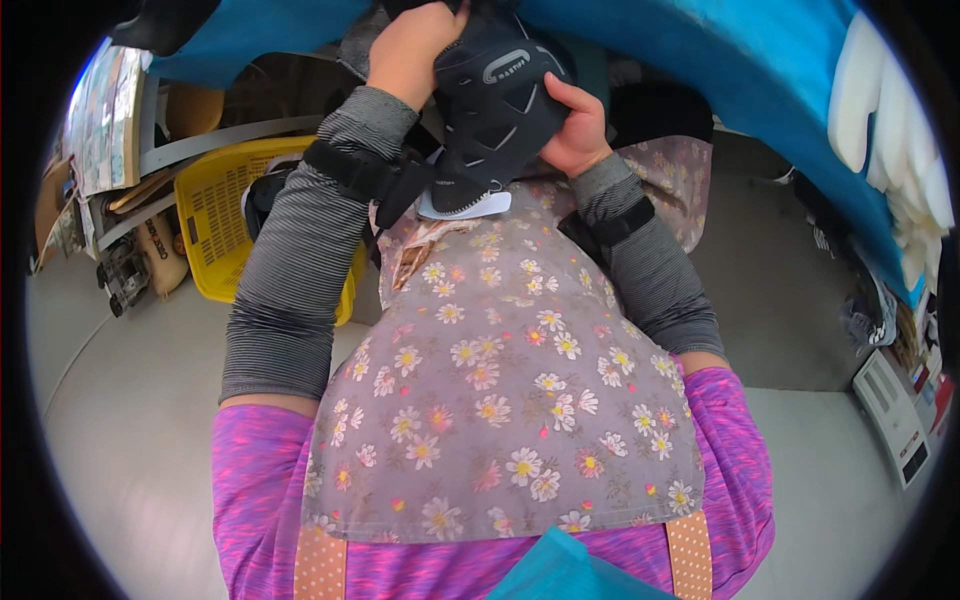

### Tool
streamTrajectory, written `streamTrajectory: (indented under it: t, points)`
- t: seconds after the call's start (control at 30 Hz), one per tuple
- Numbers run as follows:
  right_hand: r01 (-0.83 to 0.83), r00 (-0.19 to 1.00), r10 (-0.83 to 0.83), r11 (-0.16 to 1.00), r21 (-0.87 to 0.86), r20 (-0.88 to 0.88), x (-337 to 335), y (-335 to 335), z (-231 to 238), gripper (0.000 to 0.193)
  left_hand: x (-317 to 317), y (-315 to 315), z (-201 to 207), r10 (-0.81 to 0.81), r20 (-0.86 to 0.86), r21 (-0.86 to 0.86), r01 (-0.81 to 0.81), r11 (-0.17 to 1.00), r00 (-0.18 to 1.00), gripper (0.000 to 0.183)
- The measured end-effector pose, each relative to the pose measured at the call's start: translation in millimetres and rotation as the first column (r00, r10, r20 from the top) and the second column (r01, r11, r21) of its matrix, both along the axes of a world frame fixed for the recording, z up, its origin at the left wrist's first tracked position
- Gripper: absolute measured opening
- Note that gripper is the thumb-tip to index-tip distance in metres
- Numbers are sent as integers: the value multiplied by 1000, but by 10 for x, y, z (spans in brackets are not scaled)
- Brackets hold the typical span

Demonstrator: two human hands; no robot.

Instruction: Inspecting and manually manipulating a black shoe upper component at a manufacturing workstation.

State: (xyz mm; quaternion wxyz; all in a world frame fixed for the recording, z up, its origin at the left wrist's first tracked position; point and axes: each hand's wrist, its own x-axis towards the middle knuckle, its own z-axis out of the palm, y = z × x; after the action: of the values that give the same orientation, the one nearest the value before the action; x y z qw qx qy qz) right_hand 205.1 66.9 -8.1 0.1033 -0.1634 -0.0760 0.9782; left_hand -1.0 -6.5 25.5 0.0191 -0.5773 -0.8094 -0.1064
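Observation:
A black shoe upper [500,120] with raised grey trim hangs in front of me over my lap, its lower end toward me. My left hand [415,50] is closed on its top left edge, the fingertips partly hidden. On the other side my right hand [580,125] grips the upper, thumb on the front and fingers behind it. A white flat piece [465,205] with a stitched edge shows at the upper's lower end. Below it lies the floral apron [500,380] over my lap.
A yellow plastic basket [215,225] with dark items stands on the floor at left. Blue cloth [720,60] covers the bench ahead. White foam-like pieces [880,130] are at the far right, above a white box-shaped device [890,415]. Shelving [150,160] stands at left.

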Motion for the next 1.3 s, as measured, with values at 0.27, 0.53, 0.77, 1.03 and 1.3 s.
streamTrajectory:
  t: [0.27,0.53,0.77,1.03,1.3]
  points:
    - [88,993,-99,981,-173,-61,-39,-43,258,48,38,-85,259,-77,-261,205,133,970,962,29]
    - [75,922,-62,997,18,-383,236,-256,582,80,492,-366,1246,-35,430,683,-300,667,902,20]
    - [67,764,312,833,550,-565,368,-172,923,114,699,-919,1920,-255,440,820,-270,505,861,11]
    - [111,793,326,754,648,-515,562,-218,1164,99,800,-960,2266,-444,336,885,-118,450,831,24]
    - [170,830,262,721,671,-493,839,-320,1324,86,820,-438,2498,-410,68,942,77,326,910,6]
